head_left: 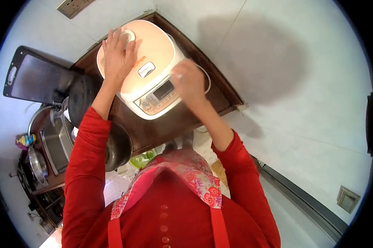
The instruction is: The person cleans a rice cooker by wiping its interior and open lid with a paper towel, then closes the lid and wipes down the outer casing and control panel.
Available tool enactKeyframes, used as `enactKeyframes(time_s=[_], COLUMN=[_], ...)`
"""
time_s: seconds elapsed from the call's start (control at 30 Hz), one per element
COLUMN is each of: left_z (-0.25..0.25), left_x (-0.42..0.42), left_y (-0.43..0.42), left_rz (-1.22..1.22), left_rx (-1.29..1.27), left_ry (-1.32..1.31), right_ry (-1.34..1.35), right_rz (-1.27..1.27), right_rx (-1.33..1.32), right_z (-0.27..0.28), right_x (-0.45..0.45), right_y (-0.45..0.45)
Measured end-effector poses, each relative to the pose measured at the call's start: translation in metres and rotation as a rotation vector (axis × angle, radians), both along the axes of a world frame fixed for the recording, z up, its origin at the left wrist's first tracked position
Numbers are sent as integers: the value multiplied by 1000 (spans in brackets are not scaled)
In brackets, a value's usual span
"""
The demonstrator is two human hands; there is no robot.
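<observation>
A rice cooker (153, 49) with a pale peach lid, an orange brand name and a front control panel sits on the dark brown counter. My left hand (118, 60) lies flat on its lid, fingers stretched out beside the round white vent. At the cooker's front right edge, just above the panel's end, is my right hand (189, 81). Its fingers are curled in and slightly blurred; what they hold, if anything, I cannot make out. The lid is down, so the inside is hidden.
The counter (139, 128) runs into a corner against white tiled walls. Left of it are a dark pan (81, 99), a large pot (119, 146), an upright cutting board (39, 78) and a steel sink (56, 140). A green basin (143, 158) stands below.
</observation>
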State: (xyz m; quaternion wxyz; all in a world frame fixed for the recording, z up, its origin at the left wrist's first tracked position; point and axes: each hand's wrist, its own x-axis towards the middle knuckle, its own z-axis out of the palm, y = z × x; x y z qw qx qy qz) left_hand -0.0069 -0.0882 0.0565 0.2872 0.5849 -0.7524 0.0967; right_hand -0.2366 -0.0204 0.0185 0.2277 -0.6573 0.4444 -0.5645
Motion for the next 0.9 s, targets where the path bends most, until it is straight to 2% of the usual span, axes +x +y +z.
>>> enactKeyframes(time_s=[0.07, 0.1, 0.2, 0.23, 0.33, 0.5, 0.6, 0.63, 0.7, 0.73, 0.77, 0.8, 0.87, 0.9], left_z=[-1, -2, -3, -2, 0, 2, 17, 26, 30, 29, 28, 28, 30, 27], left_x=[-1, 0, 1, -1, -1, -2, -8, -11, -14, -14, -13, -14, -19, -18], left_y=[1, 1, 2, 2, 1, 4, 12, 17, 20, 20, 20, 18, 18, 16], left_rz=[17, 7, -8, -4, 0, -106, -260, -338, -469, -460, -455, -451, -447, -454], left_rx=[9, 4, -8, -6, -12, -79, -104, -98, -76, -75, -74, -78, -77, -77], left_ry=[-34, -15, 22, 22, 13, -5, -147, -188, -229, -220, -215, -212, -158, -102], right_ry=[33, 5, -46, -42, 125, -8, 248, 79, 94, 68, 159, -26, 139, 132], right_rz=[39, 46, -84, -87, 6, -138, -97, 6, -8, -41, -116, -169, -200, -156], right_rx=[-93, -60, 207, 162, -188, 153, -178, -210, -172, -150, -133, 38, -93, -162], right_z=[-1, -5, -1, -1, 3, -5, -4, 3, -2, -3, 0, 0, 2, 1], right_x=[8, 3, -14, -14, 14, -9, 20, 29, 30, 22, 10, 5, 14, 28], right_y=[10, 6, -9, -8, 16, -7, 16, 28, 28, 20, 12, 5, 11, 21])
